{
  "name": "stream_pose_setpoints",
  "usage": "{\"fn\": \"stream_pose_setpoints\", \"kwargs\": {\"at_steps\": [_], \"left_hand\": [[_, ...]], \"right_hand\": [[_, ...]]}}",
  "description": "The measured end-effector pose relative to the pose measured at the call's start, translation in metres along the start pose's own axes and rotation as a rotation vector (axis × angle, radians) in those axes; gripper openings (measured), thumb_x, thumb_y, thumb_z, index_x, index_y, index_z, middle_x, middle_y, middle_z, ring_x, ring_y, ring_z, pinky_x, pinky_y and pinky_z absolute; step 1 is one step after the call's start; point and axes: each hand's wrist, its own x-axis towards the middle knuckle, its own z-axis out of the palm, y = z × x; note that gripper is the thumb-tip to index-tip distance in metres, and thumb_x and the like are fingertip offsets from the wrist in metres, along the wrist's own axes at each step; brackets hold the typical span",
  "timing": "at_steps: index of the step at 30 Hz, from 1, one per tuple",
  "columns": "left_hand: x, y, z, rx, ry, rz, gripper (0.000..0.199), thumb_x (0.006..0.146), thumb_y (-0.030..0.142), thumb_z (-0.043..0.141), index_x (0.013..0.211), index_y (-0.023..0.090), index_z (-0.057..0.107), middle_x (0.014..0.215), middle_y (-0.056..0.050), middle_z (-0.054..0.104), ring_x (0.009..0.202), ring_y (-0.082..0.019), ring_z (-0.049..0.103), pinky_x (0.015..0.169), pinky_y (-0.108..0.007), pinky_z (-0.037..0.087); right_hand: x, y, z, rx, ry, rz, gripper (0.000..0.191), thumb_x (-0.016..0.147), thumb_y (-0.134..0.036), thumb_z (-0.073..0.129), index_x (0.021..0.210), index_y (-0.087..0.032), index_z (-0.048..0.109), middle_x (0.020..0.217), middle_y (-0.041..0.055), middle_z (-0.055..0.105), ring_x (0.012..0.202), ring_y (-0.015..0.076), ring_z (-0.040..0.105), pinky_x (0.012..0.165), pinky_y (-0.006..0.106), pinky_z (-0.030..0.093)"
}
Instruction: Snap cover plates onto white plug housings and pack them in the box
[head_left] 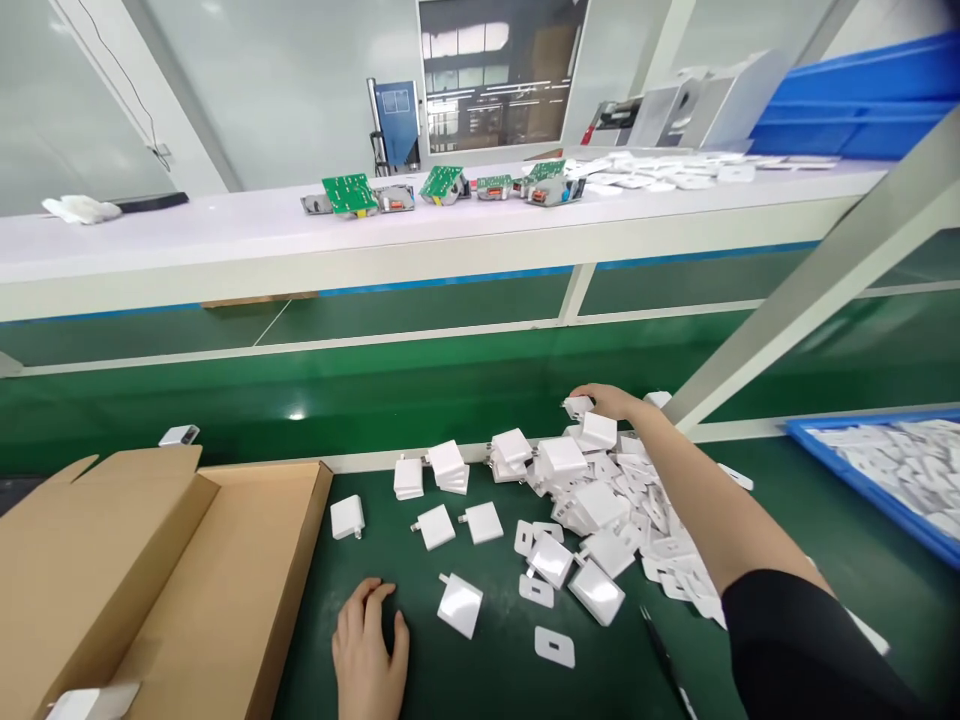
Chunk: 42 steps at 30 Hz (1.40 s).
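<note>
My right arm stretches over a heap of white chargers (pixel 598 503) to its far side. There my right hand (pixel 611 401) has its fingers closed on a white charger (pixel 577 406); part of the grip is hidden. On the green tabletop, my left hand (pixel 369 645) rests palm down, thumb apart from the slightly bent fingers, holding nothing. Just right of it lies a single charger (pixel 460 606). Farther back are more loose chargers (pixel 434 527) and small stacks (pixel 448 462). Flat white cover plates (pixel 554 647) with a slot lie near the heap and under it.
An open cardboard box (pixel 300 560) stands at the left. Black tweezers (pixel 666 660) lie at the front right. A blue tray (pixel 870 510) of white plates is at the far right. A slanted post (pixel 795 280) crosses near my right arm. Green circuit boards (pixel 349 194) sit on the upper shelf.
</note>
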Motion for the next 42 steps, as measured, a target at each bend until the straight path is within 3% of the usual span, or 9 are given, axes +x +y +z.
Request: {"fn": "stream_pose_setpoints", "kwargs": {"at_steps": [6, 11, 16, 20, 23, 26, 29, 34, 42], "left_hand": [[0.002, 0.015, -0.013, 0.015, 0.02, 0.053, 0.029, 0.101, 0.032, 0.045, 0.117, 0.02, 0.066, 0.128, -0.016, 0.065, 0.122, -0.038, 0.06, 0.097, -0.057, 0.05], [0.004, 0.02, -0.015, 0.008, 0.03, 0.094, 0.026, 0.101, 0.028, 0.046, 0.113, 0.018, 0.066, 0.121, -0.018, 0.064, 0.116, -0.039, 0.06, 0.095, -0.058, 0.051], [0.008, 0.05, -0.019, -0.057, -0.09, 0.337, 0.044, 0.091, 0.01, 0.047, 0.132, 0.018, 0.06, 0.13, -0.016, 0.061, 0.126, -0.034, 0.056, 0.108, -0.053, 0.048], [0.017, 0.078, -0.023, 0.008, -0.328, 0.686, 0.066, 0.085, 0.002, 0.049, 0.147, 0.024, 0.055, 0.15, -0.013, 0.057, 0.144, -0.036, 0.046, 0.119, -0.058, 0.036], [0.029, 0.081, -0.025, 0.025, -0.453, 0.717, 0.057, 0.091, 0.011, 0.057, 0.146, 0.027, 0.059, 0.144, -0.01, 0.065, 0.135, -0.036, 0.054, 0.113, -0.057, 0.043], [0.038, 0.074, -0.032, 0.032, -0.42, 0.66, 0.05, 0.098, 0.024, 0.059, 0.148, 0.028, 0.057, 0.139, -0.011, 0.069, 0.128, -0.036, 0.057, 0.108, -0.055, 0.047], [0.035, 0.068, -0.044, -0.146, -0.397, 0.508, 0.05, 0.105, 0.036, 0.052, 0.154, 0.03, 0.051, 0.137, -0.012, 0.069, 0.127, -0.033, 0.06, 0.106, -0.051, 0.05], [0.012, 0.073, -0.058, -0.73, -0.503, 0.322, 0.054, 0.104, 0.05, 0.052, 0.155, 0.032, 0.051, 0.151, -0.012, 0.061, 0.13, -0.034, 0.062, 0.105, -0.046, 0.052], [-0.012, 0.1, -0.071, -1.186, -0.696, 0.324, 0.055, 0.103, 0.054, 0.053, 0.154, 0.036, 0.049, 0.15, -0.014, 0.054, 0.088, -0.023, 0.067, 0.074, -0.039, 0.057]], "right_hand": [[-0.017, -0.042, -0.037, -0.094, 0.288, 0.001, 0.056, 0.07, -0.022, 0.085, 0.119, 0.0, 0.068, 0.118, 0.022, 0.071, 0.109, 0.0352, 0.067, 0.099, 0.055, 0.048], [-0.111, -0.107, -0.044, -0.053, 0.297, -0.262, 0.055, 0.086, -0.033, 0.077, 0.132, -0.007, 0.063, 0.124, 0.0156, 0.068, 0.108, 0.0302, 0.066, 0.092, 0.047, 0.052], [-0.245, -0.151, 0.047, -0.171, -0.208, -0.444, 0.046, 0.082, -0.03, 0.076, 0.127, -0.023, 0.067, 0.115, 0.0083, 0.071, 0.091, 0.0259, 0.069, 0.075, 0.036, 0.055], [-0.303, -0.153, 0.129, -0.302, -0.401, -0.425, 0.038, 0.079, -0.023, 0.076, 0.117, -0.021, 0.07, 0.092, 0.0055, 0.07, 0.075, 0.024, 0.067, 0.07, 0.036, 0.052], [-0.324, -0.145, 0.159, -0.326, -0.351, -0.351, 0.046, 0.08, -0.02, 0.077, 0.124, -0.02, 0.066, 0.11, 0.0108, 0.072, 0.1, 0.0318, 0.07, 0.085, 0.042, 0.056], [-0.343, -0.13, 0.172, -0.214, -0.099, -0.202, 0.053, 0.091, -0.024, 0.07, 0.141, -0.022, 0.055, 0.135, 0.0151, 0.066, 0.123, 0.0349, 0.065, 0.1, 0.05, 0.056], [-0.363, -0.109, 0.18, -0.121, 0.078, -0.038, 0.04, 0.099, -0.028, 0.059, 0.139, -0.026, 0.056, 0.133, 0.013, 0.065, 0.113, 0.032, 0.07, 0.092, 0.048, 0.061], [-0.374, -0.085, 0.185, -0.112, 0.096, -0.003, 0.02, 0.099, -0.026, 0.054, 0.117, -0.023, 0.063, 0.119, 0.0102, 0.065, 0.096, 0.028, 0.073, 0.081, 0.044, 0.062], [-0.365, -0.108, 0.166, 0.2, 0.185, -0.008, 0.011, 0.098, -0.029, 0.058, 0.105, -0.023, 0.066, 0.089, 0.0033, 0.061, 0.067, 0.0184, 0.057, 0.063, 0.033, 0.051]]}}
